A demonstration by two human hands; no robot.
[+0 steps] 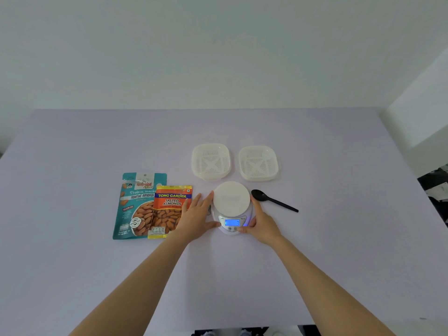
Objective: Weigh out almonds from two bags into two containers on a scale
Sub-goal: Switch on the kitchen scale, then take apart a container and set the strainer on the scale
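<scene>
At the table's middle, left hand [197, 219] and right hand [263, 223] laid straight fingers against the lit scale [231, 198], apparently positioning it; next, probably, a container [211, 161] just behind belonged on its platform

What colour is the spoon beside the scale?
The spoon is black; the head view shows it best.

Left hand [197, 218], right hand [261, 223], fingers straight

The digits on the scale's [231, 198] display [232, 222] are too blurred to read. Left of the scale, the left hand [197, 219] hides the orange bag's [169, 209] right edge, and that bag overlaps the teal bag [135, 204].
</scene>
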